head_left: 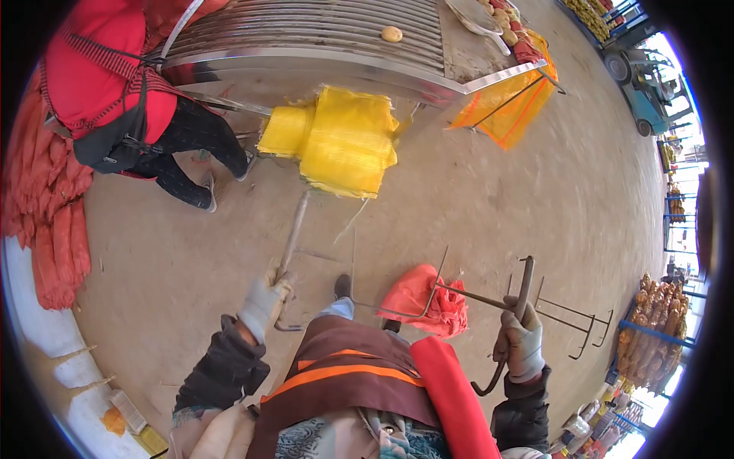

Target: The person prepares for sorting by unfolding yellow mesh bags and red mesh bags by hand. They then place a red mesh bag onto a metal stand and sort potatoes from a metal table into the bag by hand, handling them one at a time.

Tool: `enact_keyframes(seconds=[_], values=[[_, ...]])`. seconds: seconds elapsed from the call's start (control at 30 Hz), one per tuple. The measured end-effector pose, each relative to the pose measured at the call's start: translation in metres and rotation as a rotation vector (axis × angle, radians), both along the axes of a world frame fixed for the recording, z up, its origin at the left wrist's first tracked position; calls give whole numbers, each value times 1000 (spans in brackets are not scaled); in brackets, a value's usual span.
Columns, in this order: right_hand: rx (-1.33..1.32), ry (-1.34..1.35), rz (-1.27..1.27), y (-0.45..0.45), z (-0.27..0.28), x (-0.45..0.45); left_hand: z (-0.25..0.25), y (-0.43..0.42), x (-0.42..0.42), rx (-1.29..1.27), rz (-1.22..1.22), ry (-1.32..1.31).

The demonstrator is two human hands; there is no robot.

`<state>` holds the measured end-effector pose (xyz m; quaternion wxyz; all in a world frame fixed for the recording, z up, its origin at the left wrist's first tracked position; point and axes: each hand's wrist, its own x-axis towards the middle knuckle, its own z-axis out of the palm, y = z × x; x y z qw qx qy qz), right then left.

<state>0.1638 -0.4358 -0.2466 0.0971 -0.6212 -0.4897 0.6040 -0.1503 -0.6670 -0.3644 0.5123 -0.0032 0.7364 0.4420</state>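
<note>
My left hand [265,304], in a pale glove, is closed round a metal bar [294,233] that runs up toward a stack of yellow mesh bags [348,141]. On the right, my right hand [521,344], also gloved, grips a curved metal rod [526,287] with a hooked lower end. A thin metal frame with bent prongs [566,310] extends beside and behind that hand. Between my hands, a red bag bundle [428,302] lies low, near my feet, with a thin rod crossing it.
A slatted metal table [306,34] bears a round potato-like item [391,34]. At the upper left stands a person in red [107,69] by piled red bags [57,229]. An orange mesh bag [508,107] hangs from the table's corner. A forklift [648,90] stands farther right.
</note>
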Motion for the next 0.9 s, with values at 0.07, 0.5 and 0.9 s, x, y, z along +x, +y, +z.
enact_keyframes(seconds=[0.07,0.5,0.9], values=[[-7,-13,15,7,8,-7,12,-10,8,23,32,-5],[-264,138,281,-31,-126,-122,-34,-104,-95,-264,190,473],[-533,142,451,-122,-245,-218,-191,-229,-234,-674,-178,939]])
